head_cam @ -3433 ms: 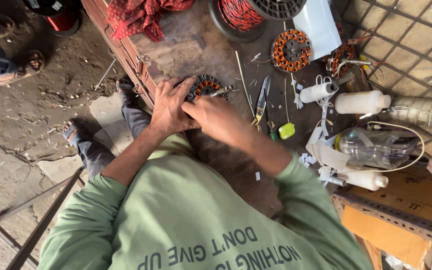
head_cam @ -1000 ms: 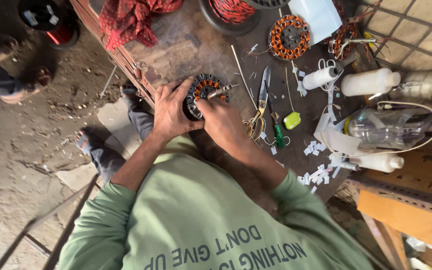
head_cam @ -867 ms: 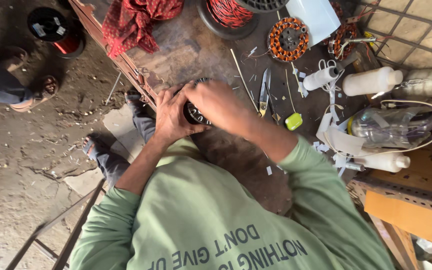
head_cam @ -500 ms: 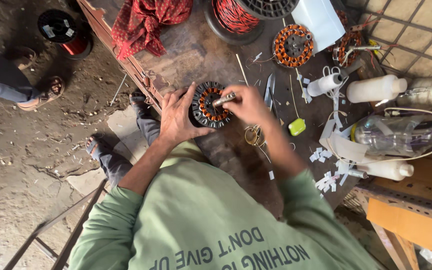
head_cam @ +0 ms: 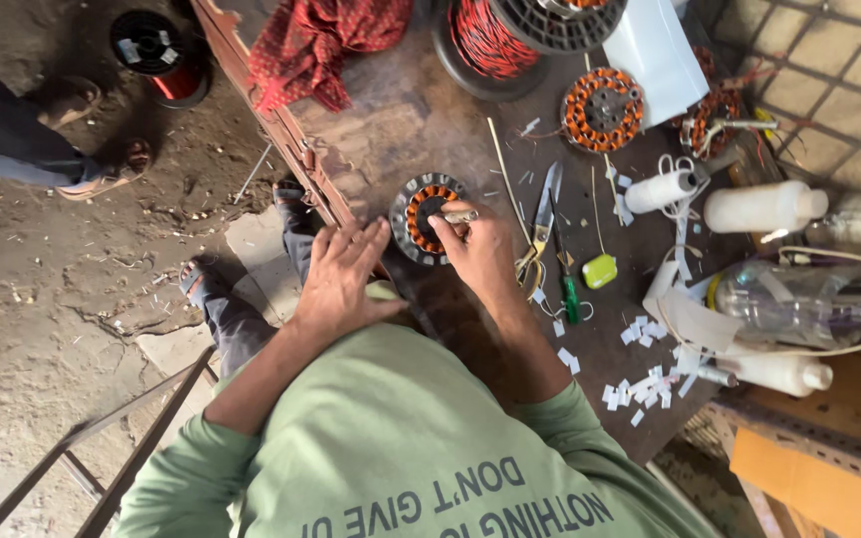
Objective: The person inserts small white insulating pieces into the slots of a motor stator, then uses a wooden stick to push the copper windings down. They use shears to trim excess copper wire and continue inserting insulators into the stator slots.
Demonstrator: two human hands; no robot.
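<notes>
A round metal ring with orange wire wound inside it (head_cam: 427, 216) was seen lying flat on a dark, dirty table (head_cam: 391, 120), close to the table's near edge. The right hand (head_cam: 477, 249) was laid at the ring's right side, and its fingers were pinched shut on a thin, pale little stick (head_cam: 458, 215) that was pointed into the middle of the ring. The left hand (head_cam: 343, 279) was spread open with its fingers apart, just to the left of the ring; whether it was touching the ring could not be told. The two hands were kept apart, with the ring between them at the top. Scissors (head_cam: 542, 214) were seen just to the right of the right hand, beside a green-handled tool (head_cam: 569, 289). Small white paper bits (head_cam: 640, 329) were scattered farther right. A second wound ring (head_cam: 603, 108) was seen farther back on the table, near a big spool of red wire (head_cam: 490, 45) and a red cloth (head_cam: 311, 40). White bottles (head_cam: 764, 207) were laid at the right side.
</notes>
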